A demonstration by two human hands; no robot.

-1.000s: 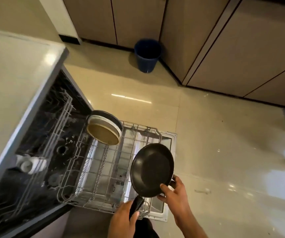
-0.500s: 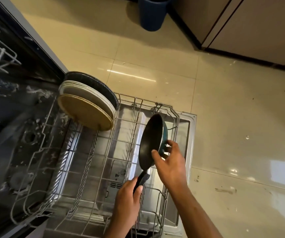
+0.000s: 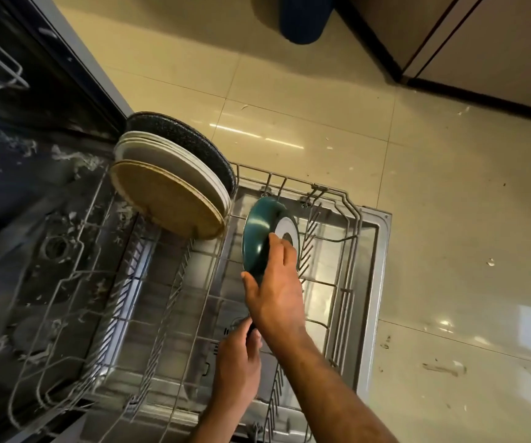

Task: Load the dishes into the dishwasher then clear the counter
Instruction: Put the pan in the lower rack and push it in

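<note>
A view from above of an open dishwasher with its lower wire rack (image 3: 350, 219) pulled out over the open door (image 3: 382, 238). A person holds a small teal frying pan (image 3: 259, 231) on its edge over the right part of the rack, its pale round base facing right. The right hand (image 3: 277, 289) grips the pan's near rim, thumb on the left side and fingers spread across the base. The left hand (image 3: 238, 362), nearer, is curled round the dark handle, which is mostly hidden. At the far left of the rack stand plates on edge, leaning: a tan plate (image 3: 165, 203) in front, white plates (image 3: 174, 161) behind it, and a dark speckled plate (image 3: 181, 139) at the back. On the beige tiled floor, far off, sits a blue bin (image 3: 302, 20) beside brown cabinets (image 3: 481, 36)
</note>
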